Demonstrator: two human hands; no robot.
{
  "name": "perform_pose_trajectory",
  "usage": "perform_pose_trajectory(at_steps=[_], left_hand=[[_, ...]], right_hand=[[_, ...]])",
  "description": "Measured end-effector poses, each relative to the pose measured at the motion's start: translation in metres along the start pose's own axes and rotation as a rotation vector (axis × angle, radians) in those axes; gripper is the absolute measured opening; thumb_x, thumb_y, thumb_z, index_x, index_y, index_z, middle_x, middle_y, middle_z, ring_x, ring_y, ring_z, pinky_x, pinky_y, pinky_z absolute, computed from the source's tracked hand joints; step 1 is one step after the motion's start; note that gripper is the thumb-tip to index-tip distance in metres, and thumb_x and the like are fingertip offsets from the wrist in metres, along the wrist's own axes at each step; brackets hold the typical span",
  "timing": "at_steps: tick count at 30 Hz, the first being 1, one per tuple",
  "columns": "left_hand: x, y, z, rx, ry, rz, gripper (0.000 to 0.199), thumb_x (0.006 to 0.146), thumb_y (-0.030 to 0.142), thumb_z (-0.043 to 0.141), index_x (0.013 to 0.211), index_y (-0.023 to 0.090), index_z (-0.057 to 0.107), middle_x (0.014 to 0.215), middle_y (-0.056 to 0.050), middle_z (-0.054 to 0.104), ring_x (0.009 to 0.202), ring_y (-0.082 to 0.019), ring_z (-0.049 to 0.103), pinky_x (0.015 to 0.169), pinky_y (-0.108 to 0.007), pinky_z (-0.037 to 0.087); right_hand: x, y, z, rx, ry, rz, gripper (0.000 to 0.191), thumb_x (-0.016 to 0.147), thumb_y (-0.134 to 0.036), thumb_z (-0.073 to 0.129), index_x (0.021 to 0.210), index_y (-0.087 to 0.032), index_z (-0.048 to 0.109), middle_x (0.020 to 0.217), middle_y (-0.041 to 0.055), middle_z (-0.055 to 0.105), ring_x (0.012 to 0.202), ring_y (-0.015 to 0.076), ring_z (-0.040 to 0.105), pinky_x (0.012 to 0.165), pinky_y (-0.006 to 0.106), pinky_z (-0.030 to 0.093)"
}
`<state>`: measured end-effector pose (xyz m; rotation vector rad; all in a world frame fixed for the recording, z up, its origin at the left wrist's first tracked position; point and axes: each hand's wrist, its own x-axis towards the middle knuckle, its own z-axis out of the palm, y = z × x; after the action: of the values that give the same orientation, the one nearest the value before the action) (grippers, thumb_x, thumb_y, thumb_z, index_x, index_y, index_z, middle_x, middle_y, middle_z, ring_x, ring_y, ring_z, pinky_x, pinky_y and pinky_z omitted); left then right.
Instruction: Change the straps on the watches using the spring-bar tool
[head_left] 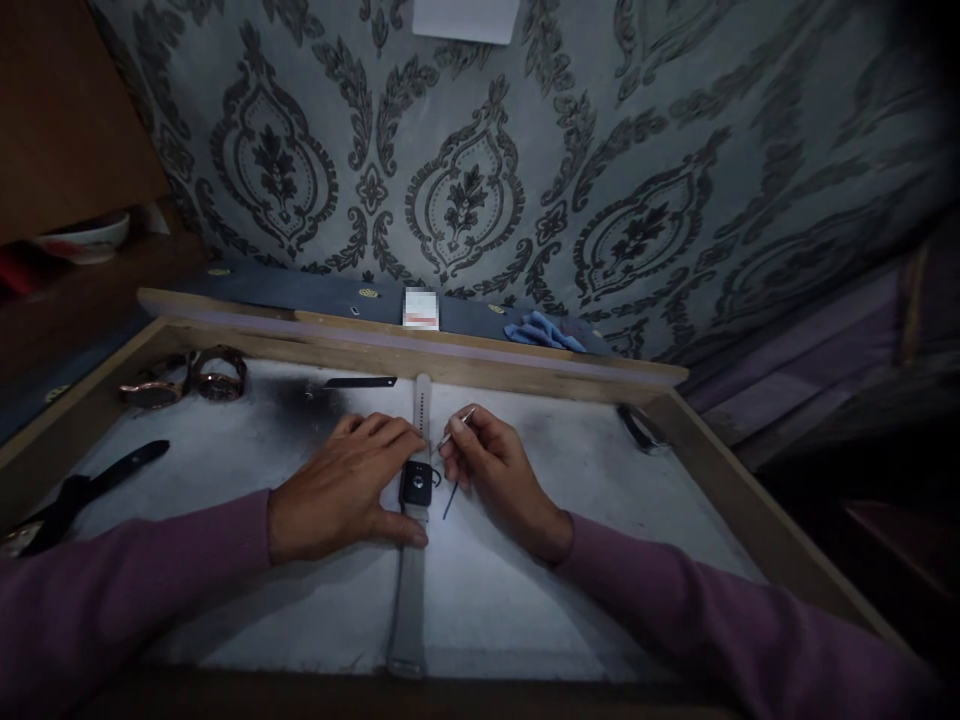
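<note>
The left hand (341,490), spread wide, touches one gray-strapped watch (417,484); the right hand (499,470) pinches one thin tool (468,415). Three other watches (220,384) lie left.

The single view looks out from the person's head, over the near side of the tabletop (525,620), facing forward and down. Both sleeves come in from the lower corners, the left sleeve (187,545) and the right sleeve (660,590), leading to the left hand (341,490) and right hand (506,470) near mid-picture, with the watch (417,484) between them. The camera stands far enough back to take in nearly the whole tabletop. Its far rim (420,352) crosses around mid-height, sloping down rightward, so the view sits tilted. The patterned wall (465,215) fills most of the upper part.
</note>
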<state>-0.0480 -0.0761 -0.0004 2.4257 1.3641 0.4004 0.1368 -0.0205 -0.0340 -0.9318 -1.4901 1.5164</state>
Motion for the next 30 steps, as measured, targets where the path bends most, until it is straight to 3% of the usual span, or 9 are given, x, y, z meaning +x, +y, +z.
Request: perform_pose_trajectory(at_steps=[17,30], left_hand=[[-0.0005,0.001,-0.0024,-0.046,-0.006,-0.002,0.061,0.076,0.065,0.063,0.117,0.021,0.054,0.112,-0.006,0.059,0.106,-0.029,0.051,0.087,-0.04,0.036],[-0.0003,-0.0014,0.0014,-0.048,0.025,0.012,0.055,0.076,0.061,0.066,0.113,0.022,0.055,0.111,-0.006,0.059,0.105,-0.029,0.051,0.091,-0.041,0.035]], right_hand=[[-0.0087,-0.0004,0.0006,-0.228,-0.093,-0.178,0.029,0.092,-0.047,0.052,0.081,-0.02,0.049,0.059,-0.0043,0.052,0.047,0.0083,0.047,0.044,0.021,0.037],[-0.0096,0.0014,0.001,-0.255,-0.1,-0.142,0.031,0.092,-0.046,0.053,0.078,-0.019,0.052,0.06,-0.0025,0.054,0.05,0.0095,0.049,0.047,0.022,0.039]])
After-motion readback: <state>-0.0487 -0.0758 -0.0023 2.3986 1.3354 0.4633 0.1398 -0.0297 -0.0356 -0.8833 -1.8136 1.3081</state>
